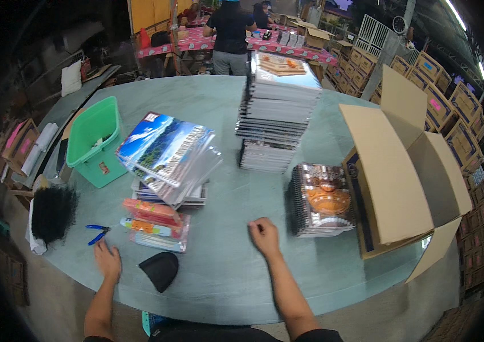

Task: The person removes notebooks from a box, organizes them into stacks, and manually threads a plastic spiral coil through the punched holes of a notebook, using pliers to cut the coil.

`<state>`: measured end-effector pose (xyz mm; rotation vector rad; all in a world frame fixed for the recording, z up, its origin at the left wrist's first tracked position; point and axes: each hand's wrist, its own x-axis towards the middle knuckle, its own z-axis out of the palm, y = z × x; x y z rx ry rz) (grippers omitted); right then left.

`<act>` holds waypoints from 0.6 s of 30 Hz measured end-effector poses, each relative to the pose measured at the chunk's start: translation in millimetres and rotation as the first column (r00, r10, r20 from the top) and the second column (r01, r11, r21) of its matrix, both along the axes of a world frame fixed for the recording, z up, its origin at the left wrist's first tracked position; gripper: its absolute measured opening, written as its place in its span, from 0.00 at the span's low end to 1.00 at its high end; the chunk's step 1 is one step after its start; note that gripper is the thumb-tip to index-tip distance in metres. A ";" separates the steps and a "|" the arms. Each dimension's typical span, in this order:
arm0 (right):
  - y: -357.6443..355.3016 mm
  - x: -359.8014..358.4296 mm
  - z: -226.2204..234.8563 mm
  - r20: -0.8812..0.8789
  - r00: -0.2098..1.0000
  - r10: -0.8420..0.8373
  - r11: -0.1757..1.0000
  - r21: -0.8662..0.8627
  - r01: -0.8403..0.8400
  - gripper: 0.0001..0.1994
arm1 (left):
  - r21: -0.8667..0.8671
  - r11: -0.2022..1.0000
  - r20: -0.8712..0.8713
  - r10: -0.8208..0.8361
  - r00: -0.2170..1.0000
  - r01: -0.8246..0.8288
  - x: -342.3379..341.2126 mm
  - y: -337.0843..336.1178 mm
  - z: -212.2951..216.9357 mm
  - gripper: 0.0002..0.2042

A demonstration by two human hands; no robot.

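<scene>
My left hand (107, 261) lies open on the table with its fingers apart, the fingertips close to a pair of blue-handled pliers (98, 233). Curled closed on the bare tabletop is my right hand (265, 236); what it holds, if anything, is hidden. To its right stands a short stack of spiral-bound notebooks (323, 199) with a brown pictured cover. Farther off rises a tall stack of spiral notebooks (279, 114). On the left, a skewed pile of blue landscape-covered notebooks (168, 151) sits behind some packets in clear plastic (156, 225). A black pouch-like thing (160, 271) lies between my forearms.
An open cardboard box (393, 182) stands at the table's right edge. A green plastic bin (96, 142) is at the far left, and a bunch of black strands (54, 214) lies at the left edge. Beyond, a person (230, 37) stands by a pink-covered table (196, 43); stacked cartons (356, 68) line the right.
</scene>
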<state>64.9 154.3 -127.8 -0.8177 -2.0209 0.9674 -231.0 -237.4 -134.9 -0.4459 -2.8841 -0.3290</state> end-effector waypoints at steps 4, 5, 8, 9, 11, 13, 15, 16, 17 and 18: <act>-6.9 11.2 -16.1 -0.107 0.990 -0.092 0.995 -0.054 0.087 0.05 | 0.011 0.992 -0.119 -0.124 0.985 0.126 -7.4 -17.0 -26.1 0.24; -14.5 11.3 -10.6 -0.067 0.991 -0.115 0.993 -0.016 0.114 0.04 | 0.034 0.984 -0.131 -0.167 0.977 0.173 -9.3 -22.8 -29.6 0.24; -33.9 23.9 -5.1 0.075 0.968 -0.238 0.954 0.204 0.219 0.05 | 0.280 0.891 -0.002 -0.373 0.928 0.358 7.7 -10.2 -2.2 0.21; -43.4 25.3 -8.8 0.112 0.952 -0.286 0.926 0.288 0.244 0.05 | 0.353 0.837 0.022 -0.454 0.891 0.418 9.3 -10.1 3.3 0.20; -52.3 21.1 -8.4 0.231 0.920 -0.318 0.897 0.388 0.213 0.07 | 0.452 0.744 0.039 -0.567 0.822 0.492 13.6 -20.7 6.9 0.18; -48.4 20.1 -12.1 0.282 0.858 -0.429 0.844 0.463 0.270 0.11 | 0.530 0.670 0.012 -0.619 0.786 0.520 16.8 -21.3 7.4 0.15; -31.4 17.0 -28.2 0.270 0.759 -0.593 0.759 0.501 0.415 0.15 | 0.553 0.604 -0.012 -0.682 0.731 0.573 17.0 -17.9 4.5 0.14; -26.2 16.7 -35.9 0.311 0.685 -0.659 0.707 0.566 0.423 0.16 | 0.559 0.575 -0.024 -0.709 0.705 0.598 18.1 -17.6 3.1 0.14; -21.1 15.9 -43.2 0.338 0.603 -0.723 0.650 0.627 0.429 0.17 | 0.568 0.566 -0.021 -0.716 0.698 0.597 17.8 -15.0 2.6 0.14; -25.2 5.3 -37.7 0.361 0.527 -0.769 0.605 0.676 0.421 0.18 | 0.567 0.572 -0.014 -0.712 0.702 0.592 16.7 -17.3 2.6 0.14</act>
